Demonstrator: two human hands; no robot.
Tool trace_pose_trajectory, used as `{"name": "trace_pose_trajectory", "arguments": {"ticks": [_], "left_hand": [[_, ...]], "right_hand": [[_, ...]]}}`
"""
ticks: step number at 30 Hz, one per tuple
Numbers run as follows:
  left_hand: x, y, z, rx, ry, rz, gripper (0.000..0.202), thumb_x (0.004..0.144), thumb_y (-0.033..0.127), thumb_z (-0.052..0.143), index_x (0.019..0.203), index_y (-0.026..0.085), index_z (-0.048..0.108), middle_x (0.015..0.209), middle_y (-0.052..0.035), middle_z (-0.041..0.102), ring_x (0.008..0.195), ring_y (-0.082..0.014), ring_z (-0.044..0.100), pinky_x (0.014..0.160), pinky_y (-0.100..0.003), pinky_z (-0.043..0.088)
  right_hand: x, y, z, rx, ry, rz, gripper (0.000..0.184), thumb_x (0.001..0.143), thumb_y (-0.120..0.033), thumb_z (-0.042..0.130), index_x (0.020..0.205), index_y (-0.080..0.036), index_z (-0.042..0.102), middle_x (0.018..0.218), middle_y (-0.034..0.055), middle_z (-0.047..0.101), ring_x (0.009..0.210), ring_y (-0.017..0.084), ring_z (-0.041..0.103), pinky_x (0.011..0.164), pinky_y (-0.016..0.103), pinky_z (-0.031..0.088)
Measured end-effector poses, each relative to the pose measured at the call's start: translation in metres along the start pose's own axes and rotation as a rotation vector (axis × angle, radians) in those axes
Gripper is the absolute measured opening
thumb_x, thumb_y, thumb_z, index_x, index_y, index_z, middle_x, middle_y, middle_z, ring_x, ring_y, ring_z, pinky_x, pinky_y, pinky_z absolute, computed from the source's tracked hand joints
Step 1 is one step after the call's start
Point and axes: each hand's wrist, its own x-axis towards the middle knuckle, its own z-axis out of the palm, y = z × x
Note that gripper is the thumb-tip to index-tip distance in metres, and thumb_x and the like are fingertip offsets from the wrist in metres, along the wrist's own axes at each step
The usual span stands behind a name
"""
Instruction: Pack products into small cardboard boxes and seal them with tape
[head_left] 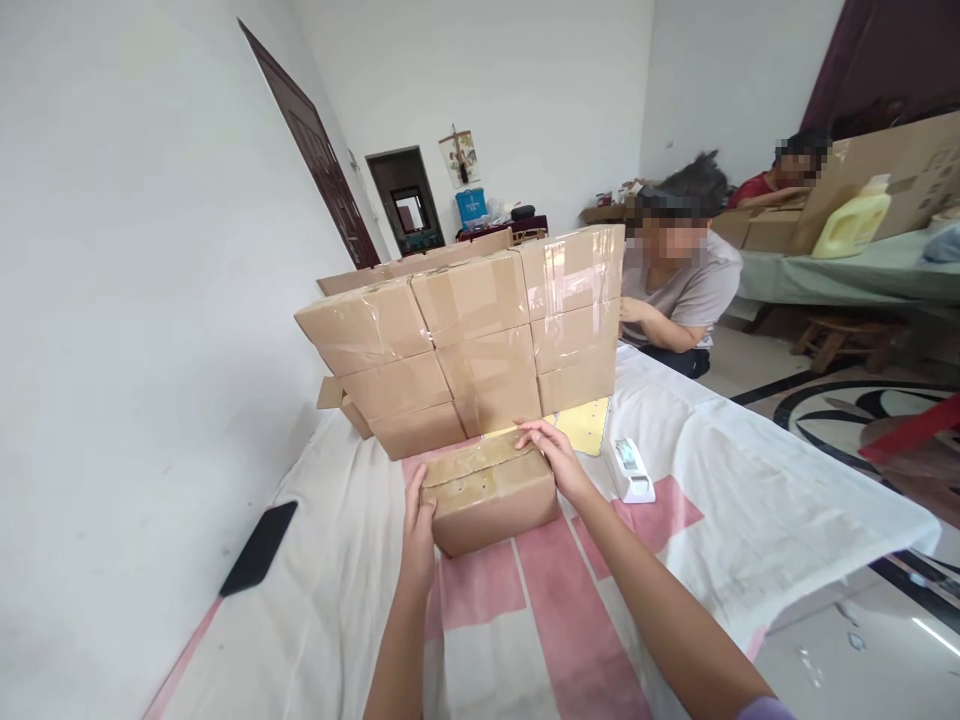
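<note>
A small taped cardboard box [489, 495] lies on the white and pink table cover [720, 480] in front of me. My left hand [417, 520] clasps its left end, fingers wrapped on the near corner. My right hand [553, 455] grips its far right top edge, fingers curled over it. Just behind it rises a wall of several stacked taped cardboard boxes [472, 340], three layers high. A yellow sheet [585, 425] lies at the foot of the stack, right of my right hand.
A white tape dispenser [628, 470] sits right of the box. A black phone [259, 548] lies near the wall on the left. A person [679, 285] crouches behind the stack; another person [780, 175] sits farther back by cartons and a yellow jug [855, 220].
</note>
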Motion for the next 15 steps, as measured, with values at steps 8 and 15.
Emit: {"name": "trace_pose_trajectory", "arguments": {"ticks": [8, 15], "left_hand": [[0.007, -0.002, -0.015, 0.253, -0.073, 0.171, 0.038, 0.101, 0.045, 0.037, 0.121, 0.023, 0.062, 0.16, -0.0104, 0.038, 0.151, -0.0276, 0.033, 0.125, -0.053, 0.026], [0.008, 0.009, -0.026, 0.43, -0.106, 0.155, 0.044, 0.099, 0.05, 0.041, 0.126, 0.025, 0.065, 0.162, -0.0086, 0.038, 0.15, -0.0278, 0.035, 0.122, -0.05, 0.031]], "right_hand": [[-0.003, 0.008, -0.005, -0.127, -0.043, -0.136, 0.044, 0.092, -0.064, 0.05, 0.095, -0.023, 0.065, 0.084, 0.0069, 0.071, 0.129, 0.029, 0.056, 0.11, 0.042, 0.039], [-0.008, -0.002, -0.006, -0.127, -0.029, -0.13, 0.055, 0.089, -0.073, 0.047, 0.086, -0.022, 0.068, 0.086, 0.0088, 0.072, 0.133, 0.03, 0.055, 0.114, 0.043, 0.036]]}}
